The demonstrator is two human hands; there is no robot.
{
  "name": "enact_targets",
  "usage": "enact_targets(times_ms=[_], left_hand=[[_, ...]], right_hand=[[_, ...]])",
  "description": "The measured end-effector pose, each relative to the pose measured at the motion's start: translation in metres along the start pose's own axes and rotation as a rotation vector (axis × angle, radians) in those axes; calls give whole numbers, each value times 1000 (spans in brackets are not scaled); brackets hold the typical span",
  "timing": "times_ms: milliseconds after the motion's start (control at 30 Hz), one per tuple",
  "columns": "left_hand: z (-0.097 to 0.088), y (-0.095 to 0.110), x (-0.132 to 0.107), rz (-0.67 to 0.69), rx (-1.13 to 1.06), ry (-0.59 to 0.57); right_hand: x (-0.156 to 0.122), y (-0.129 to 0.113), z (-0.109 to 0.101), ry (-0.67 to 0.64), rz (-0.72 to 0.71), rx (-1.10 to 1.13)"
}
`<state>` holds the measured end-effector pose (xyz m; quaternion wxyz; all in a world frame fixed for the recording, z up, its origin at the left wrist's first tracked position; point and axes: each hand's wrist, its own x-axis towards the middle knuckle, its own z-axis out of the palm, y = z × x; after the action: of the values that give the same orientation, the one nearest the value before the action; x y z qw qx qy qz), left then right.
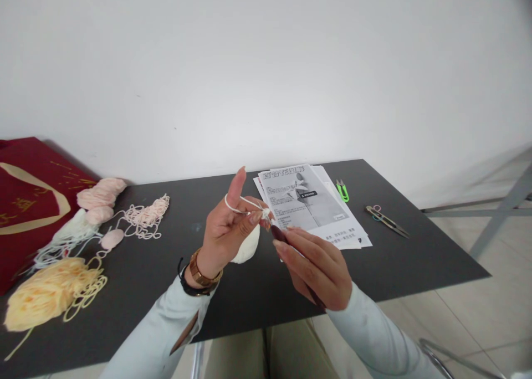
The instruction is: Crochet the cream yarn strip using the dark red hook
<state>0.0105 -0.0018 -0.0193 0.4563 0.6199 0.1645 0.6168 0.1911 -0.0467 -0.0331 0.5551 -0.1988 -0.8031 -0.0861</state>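
My left hand (228,226) is raised over the dark table (399,257), with white yarn (239,204) looped around its upright index finger and a small piece of crochet work (266,214) pinched between thumb and middle finger. My right hand (318,268) grips a dark crochet hook (279,234) whose tip meets that pinched work. A white yarn ball (248,245) lies on the table just behind my left hand.
Printed instruction sheets (307,204) lie behind my hands. Green thread snips (342,190) and small scissors (386,220) sit to the right. Yellow yarn (50,296), pink yarn (102,193) and pale loose yarn (145,215) lie at left, beside a red bag (25,201).
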Motion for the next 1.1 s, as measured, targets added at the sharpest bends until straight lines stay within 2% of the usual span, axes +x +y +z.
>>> enact_targets(times_ms=[100,167,400,733,833,933,1100], left_hand=[[1,3,0,-91,-49,14],[3,4,0,-103,-98,14],[7,5,1,-103,-158,34],[4,8,4,-135,-217,-46],[5,9,4,-158,-270,-96],[5,10,3,-194,-307,-145],[6,13,1,-242,-328,-159]], right_hand=[[5,-3,-2,67,115,165],[9,-5,-5,85,156,212],[17,-12,-15,36,172,146],[33,-13,-31,66,363,321],[35,-5,-31,165,487,400],[35,3,-28,240,674,553],[38,14,-23,256,887,787]])
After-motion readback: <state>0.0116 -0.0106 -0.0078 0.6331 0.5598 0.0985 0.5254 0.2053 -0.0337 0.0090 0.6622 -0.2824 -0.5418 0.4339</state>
